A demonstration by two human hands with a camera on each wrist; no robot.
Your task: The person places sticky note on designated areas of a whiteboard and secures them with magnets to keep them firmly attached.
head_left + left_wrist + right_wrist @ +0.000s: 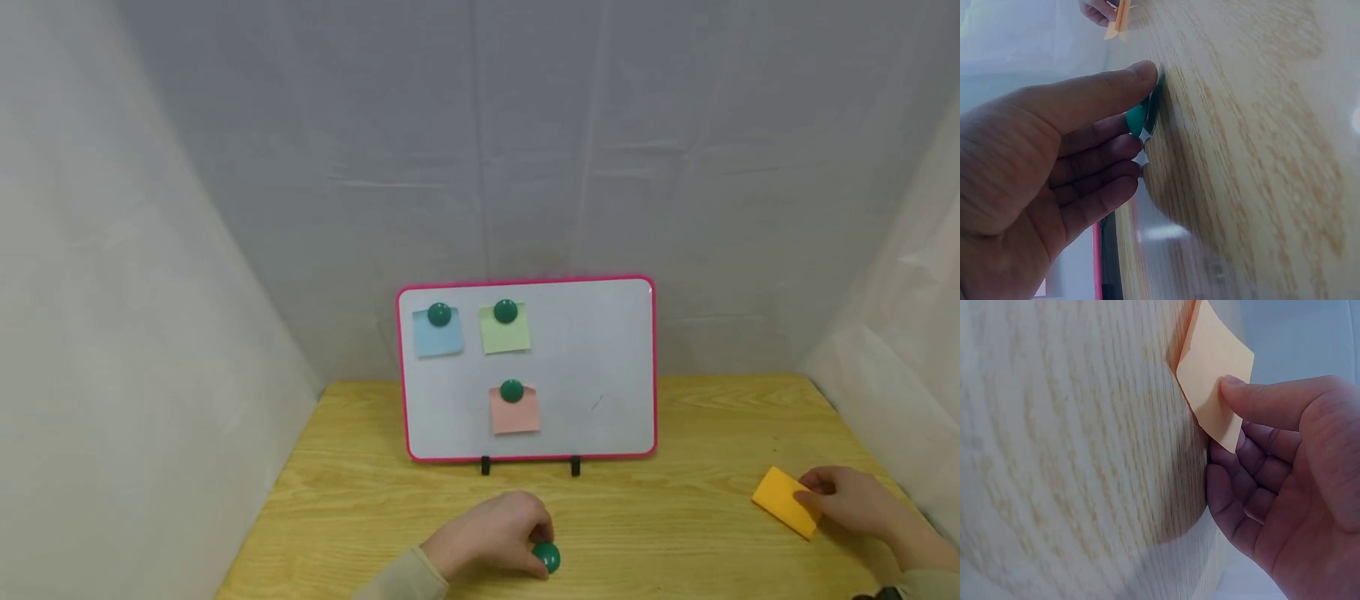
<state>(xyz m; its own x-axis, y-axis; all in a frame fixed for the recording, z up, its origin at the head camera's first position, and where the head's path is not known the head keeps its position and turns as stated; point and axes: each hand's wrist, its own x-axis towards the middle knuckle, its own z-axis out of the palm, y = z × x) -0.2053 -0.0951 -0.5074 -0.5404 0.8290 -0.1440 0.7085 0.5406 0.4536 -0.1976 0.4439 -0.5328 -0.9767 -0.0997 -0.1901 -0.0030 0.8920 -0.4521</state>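
Note:
My left hand (pixel 501 533) pinches a round green magnet (pixel 547 557) between thumb and fingers, low over the wooden table in front of the whiteboard. In the left wrist view the magnet (pixel 1138 119) shows partly behind the thumb, right at the tabletop. Over at the right side, my right hand (pixel 851 500) holds an orange sticky note (pixel 786 502) by its right edge. The right wrist view has the thumb pressed on the face of the note (pixel 1213 375), with fingers behind it and its lower edge close to the table.
A pink-framed whiteboard (pixel 592 367) stands upright on black feet (pixel 575 466) at the table's back. Green magnets pin a blue note (pixel 437 340), a light green note (pixel 506 337) and a pink note (pixel 515 415) to it. Pale sheeting (pixel 480 167) surrounds the wooden table (pixel 352 483).

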